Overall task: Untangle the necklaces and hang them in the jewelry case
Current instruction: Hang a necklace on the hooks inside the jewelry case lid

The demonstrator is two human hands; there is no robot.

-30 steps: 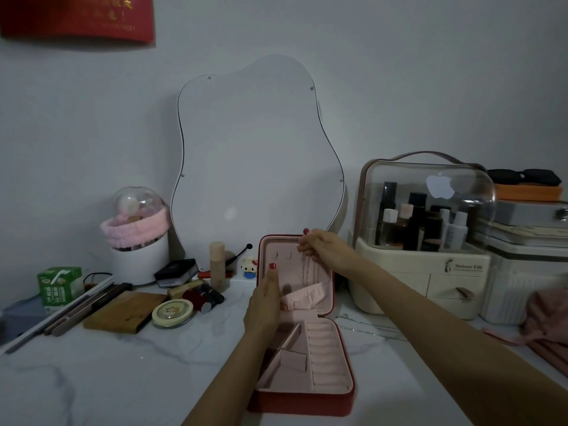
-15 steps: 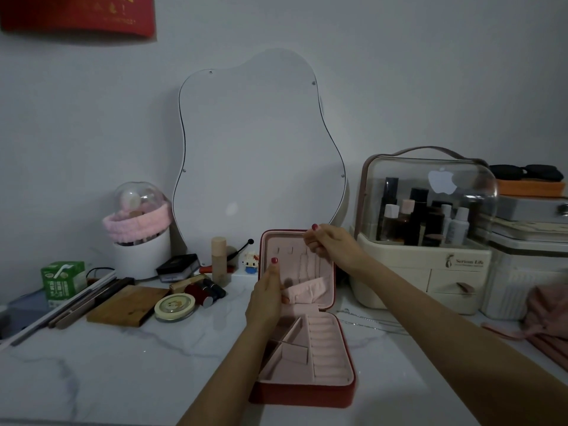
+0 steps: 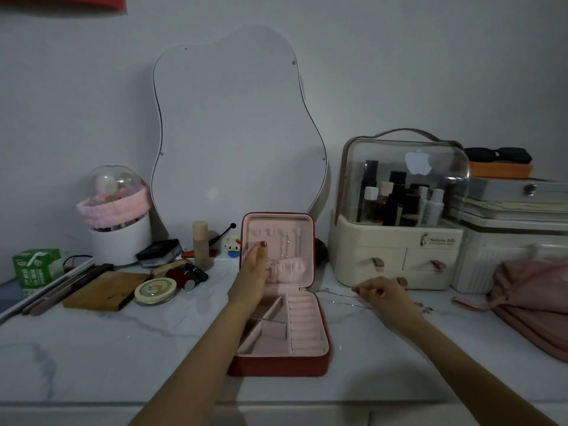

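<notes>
two bare forearms enter from near edge, no sleeves visible anywhere along them. no watch, bracelet or ring discernible on either wrist or finger. left hand (image 3: 250,279): slim fingers, thumbnail painted glossy red. right hand (image 3: 382,298): red polish visible on at least two fingertips at its left side. nails short, rounded. dim light, finer detail of nails and knuckles too blurred to tell.

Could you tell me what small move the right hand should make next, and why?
Probably pinch and lift the loose necklace off the marble counter: the right hand reaches it, while the left hand steadies the open jewelry case.
</notes>
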